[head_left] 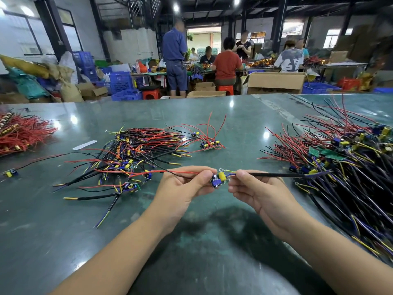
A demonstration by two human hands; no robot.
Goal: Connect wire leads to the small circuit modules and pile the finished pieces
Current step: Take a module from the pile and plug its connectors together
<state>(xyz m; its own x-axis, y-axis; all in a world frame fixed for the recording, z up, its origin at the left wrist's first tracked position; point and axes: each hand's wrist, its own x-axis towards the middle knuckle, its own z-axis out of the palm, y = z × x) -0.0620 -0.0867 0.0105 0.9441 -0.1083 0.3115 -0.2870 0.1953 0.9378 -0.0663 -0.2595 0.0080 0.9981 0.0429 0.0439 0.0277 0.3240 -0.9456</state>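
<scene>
A small circuit module (220, 179) with a yellow capacitor and a blue part hangs between my two hands above the green table (191, 241). My left hand (182, 186) pinches its left end, where red and black leads (180, 172) run off to the left. My right hand (253, 188) pinches its right end, where a black-sleeved cable (276, 174) runs off to the right. A pile of modules with wires (131, 154) lies left of centre. A bigger heap of modules and wires (344, 167) lies at the right.
A few loose modules with red leads (209, 143) lie behind my hands. A bundle of red wires (19, 135) sits at the far left, one stray module (10, 173) below it. Several people work at benches beyond the table's far edge, among boxes and blue crates.
</scene>
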